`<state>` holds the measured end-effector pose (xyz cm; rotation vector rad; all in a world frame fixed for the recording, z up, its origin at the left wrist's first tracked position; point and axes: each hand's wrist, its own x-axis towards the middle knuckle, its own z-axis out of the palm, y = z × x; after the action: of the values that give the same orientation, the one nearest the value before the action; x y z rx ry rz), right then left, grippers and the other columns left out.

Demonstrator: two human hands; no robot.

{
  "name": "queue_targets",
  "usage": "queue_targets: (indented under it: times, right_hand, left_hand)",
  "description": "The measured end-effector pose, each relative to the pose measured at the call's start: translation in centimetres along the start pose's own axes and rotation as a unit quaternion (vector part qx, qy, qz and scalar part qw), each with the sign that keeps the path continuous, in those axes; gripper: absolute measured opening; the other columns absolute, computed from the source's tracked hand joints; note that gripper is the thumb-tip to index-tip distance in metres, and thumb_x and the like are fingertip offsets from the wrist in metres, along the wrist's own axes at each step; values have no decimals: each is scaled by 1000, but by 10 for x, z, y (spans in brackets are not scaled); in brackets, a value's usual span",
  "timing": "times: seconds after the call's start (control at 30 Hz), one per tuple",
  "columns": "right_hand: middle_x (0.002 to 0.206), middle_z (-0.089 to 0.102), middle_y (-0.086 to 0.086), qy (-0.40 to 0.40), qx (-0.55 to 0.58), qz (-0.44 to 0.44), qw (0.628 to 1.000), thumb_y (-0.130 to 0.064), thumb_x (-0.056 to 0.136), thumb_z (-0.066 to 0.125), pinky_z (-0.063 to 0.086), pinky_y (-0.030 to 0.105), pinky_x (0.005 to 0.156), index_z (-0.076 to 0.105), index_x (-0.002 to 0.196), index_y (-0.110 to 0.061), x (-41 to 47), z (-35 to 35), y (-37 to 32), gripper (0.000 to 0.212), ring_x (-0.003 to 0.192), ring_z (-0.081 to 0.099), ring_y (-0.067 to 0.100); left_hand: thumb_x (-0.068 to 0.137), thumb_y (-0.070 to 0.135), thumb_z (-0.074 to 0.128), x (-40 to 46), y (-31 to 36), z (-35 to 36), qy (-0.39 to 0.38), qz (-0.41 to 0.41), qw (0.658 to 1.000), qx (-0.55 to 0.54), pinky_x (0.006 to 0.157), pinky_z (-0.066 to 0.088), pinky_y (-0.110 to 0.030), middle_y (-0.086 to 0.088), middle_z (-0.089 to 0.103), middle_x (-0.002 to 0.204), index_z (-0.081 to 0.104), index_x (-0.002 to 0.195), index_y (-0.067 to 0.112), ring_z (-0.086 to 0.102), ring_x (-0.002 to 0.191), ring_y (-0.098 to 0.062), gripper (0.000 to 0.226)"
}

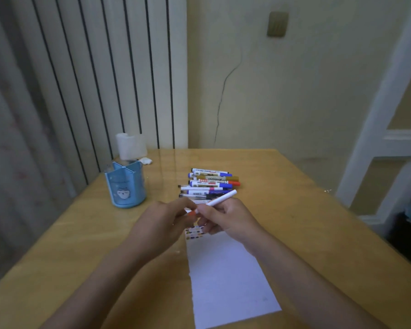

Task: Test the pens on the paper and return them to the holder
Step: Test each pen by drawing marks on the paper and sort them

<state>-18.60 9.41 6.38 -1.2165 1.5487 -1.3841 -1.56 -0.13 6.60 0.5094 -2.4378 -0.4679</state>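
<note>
My right hand (226,218) grips a white-barrelled pen (222,198) that slants up to the right above the paper. My left hand (163,222) pinches the pen's orange end (192,212), probably its cap, right beside the right fingers. A white sheet of paper (226,276) lies on the table under both hands, with several small coloured marks (194,232) near its far edge. A pile of several pens and markers (210,182) lies beyond the paper. The blue pen holder (126,186) with inner dividers stands to the left of the pile.
The wooden table (81,233) reaches a wall and a striped panel at the back. A white translucent container (128,146) and a small white crumpled lump (145,160) sit behind the holder. The table's right edge drops to a doorway with a white frame.
</note>
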Motion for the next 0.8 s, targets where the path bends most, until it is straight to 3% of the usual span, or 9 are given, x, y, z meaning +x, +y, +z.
queue_targets:
  times: [0.13,0.23,0.37,0.53,0.8]
  right_hand:
    - [83,75,-5,45,-164,-47,984,-39,91,70,52,25,66,74,89,-23,4,-13,5,16,70,67,7]
    - [91,69,-18,88,-331,-65,937,-33,90,69,53,27,75,70,95,-32,9,-22,21,6,85,64,4]
    - [111,61,-14,79,-486,-124,862,-30,95,61,44,26,82,66,117,-29,12,-26,42,23,112,51,9]
    - [132,61,-5,87,-538,-131,828,-18,95,56,40,28,93,59,135,-23,18,-32,48,40,124,49,19]
    - [125,63,-5,81,-567,-102,814,-21,100,48,41,32,92,62,128,-25,20,-35,48,31,121,48,19]
  left_hand:
    - [98,32,55,-6,-18,-23,14,-59,994,86,62,54,-38,11,67,70,56,110,32,62,61,-8,13]
    - [98,30,47,-23,-43,-33,2,-141,978,157,57,46,-32,5,63,79,43,128,38,59,68,-17,31]
    - [100,36,38,-40,-67,-32,-82,-252,936,232,63,38,-31,-1,60,92,47,117,34,57,81,-22,19]
    - [102,42,34,-46,-79,-29,-121,-260,919,269,66,38,-31,-2,55,93,46,119,31,51,80,-22,24]
    - [103,45,32,-32,-81,-21,-127,-235,916,300,66,40,-30,-3,63,103,48,120,32,62,93,-24,27]
